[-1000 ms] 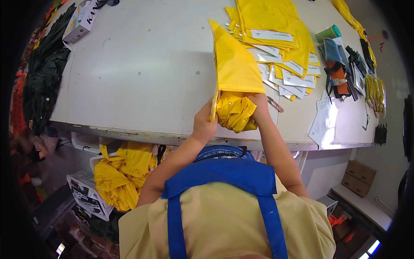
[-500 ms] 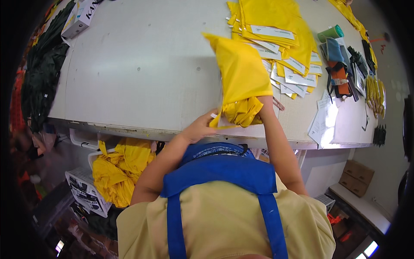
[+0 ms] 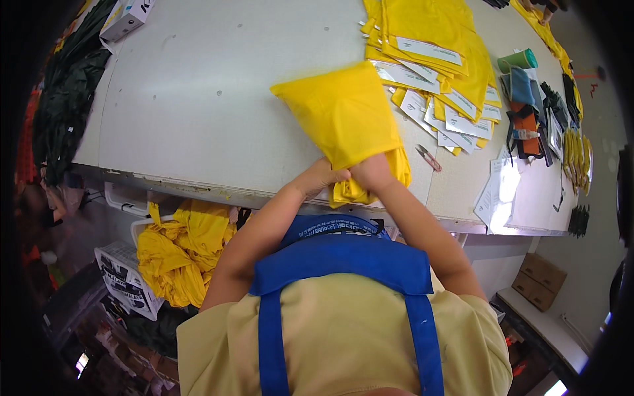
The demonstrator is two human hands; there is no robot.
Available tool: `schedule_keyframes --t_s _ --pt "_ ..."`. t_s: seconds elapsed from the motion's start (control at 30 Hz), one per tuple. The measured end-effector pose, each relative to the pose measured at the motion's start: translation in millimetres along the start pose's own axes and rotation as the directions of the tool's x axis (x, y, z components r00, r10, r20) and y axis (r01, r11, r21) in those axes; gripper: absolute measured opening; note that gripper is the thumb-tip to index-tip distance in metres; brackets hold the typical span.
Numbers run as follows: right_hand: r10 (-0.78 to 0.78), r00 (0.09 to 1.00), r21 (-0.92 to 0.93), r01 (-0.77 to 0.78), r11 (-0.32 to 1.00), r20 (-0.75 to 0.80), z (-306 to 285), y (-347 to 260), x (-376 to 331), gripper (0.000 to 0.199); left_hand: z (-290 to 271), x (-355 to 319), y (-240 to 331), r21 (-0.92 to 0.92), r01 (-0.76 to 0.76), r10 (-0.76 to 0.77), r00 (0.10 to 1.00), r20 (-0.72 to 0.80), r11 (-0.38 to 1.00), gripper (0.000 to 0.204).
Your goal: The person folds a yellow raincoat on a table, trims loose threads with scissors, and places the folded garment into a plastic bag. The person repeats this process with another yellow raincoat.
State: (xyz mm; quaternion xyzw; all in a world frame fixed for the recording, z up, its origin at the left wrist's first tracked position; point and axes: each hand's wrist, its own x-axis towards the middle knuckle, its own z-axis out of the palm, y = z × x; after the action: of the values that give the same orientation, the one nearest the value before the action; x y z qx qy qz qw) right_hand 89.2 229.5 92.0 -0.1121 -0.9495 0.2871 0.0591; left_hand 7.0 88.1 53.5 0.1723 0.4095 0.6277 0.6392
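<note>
A yellow fabric pouch (image 3: 343, 112) lies tilted over the near edge of the table, its closed end pointing away to the left. My left hand (image 3: 321, 177) grips its near edge, thumb along the rim. Against that same edge sits my right hand (image 3: 371, 173); its fingers go under the fabric and are hidden. Bunched yellow cloth (image 3: 352, 193) shows below and to the right of my hands. Close by on the right is a stack of yellow pouches (image 3: 422, 33) with white printed labels (image 3: 429, 51).
Thread snips (image 3: 428, 157) lie right of the pouch. Farther right are papers (image 3: 495, 191), a green roll (image 3: 518, 61) and an orange-and-black item (image 3: 525, 132). Dark green cloth (image 3: 66, 112) and a white box (image 3: 125, 20) are at far left. Below the table edge, yellow cloth (image 3: 181, 257) fills a bin.
The pouch has swung left and toward me, covering more of the bunched cloth. My right hand has moved left, close to my left hand, which has shifted slightly up.
</note>
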Motion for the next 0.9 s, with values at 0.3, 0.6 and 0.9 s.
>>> schedule_keyframes --t_s 0.3,0.6,0.9 --pt "-0.003 0.989 -0.047 0.010 0.999 0.147 -15.0 43.8 27.1 0.058 10.5 -4.5 -23.4 -0.116 -0.126 0.091 0.959 -0.269 0.985 0.086" --pt "-0.022 0.999 -0.271 0.009 0.962 -0.046 46.0 13.5 43.3 0.056 7.0 -13.5 -11.1 -0.241 -0.096 0.020 0.953 -0.301 0.966 0.086" --pt "-0.118 0.987 -0.284 0.143 0.948 0.105 42.4 2.0 77.1 0.056 -18.9 -12.8 -13.7 -0.194 0.005 -0.063 0.953 -0.296 0.981 0.080"
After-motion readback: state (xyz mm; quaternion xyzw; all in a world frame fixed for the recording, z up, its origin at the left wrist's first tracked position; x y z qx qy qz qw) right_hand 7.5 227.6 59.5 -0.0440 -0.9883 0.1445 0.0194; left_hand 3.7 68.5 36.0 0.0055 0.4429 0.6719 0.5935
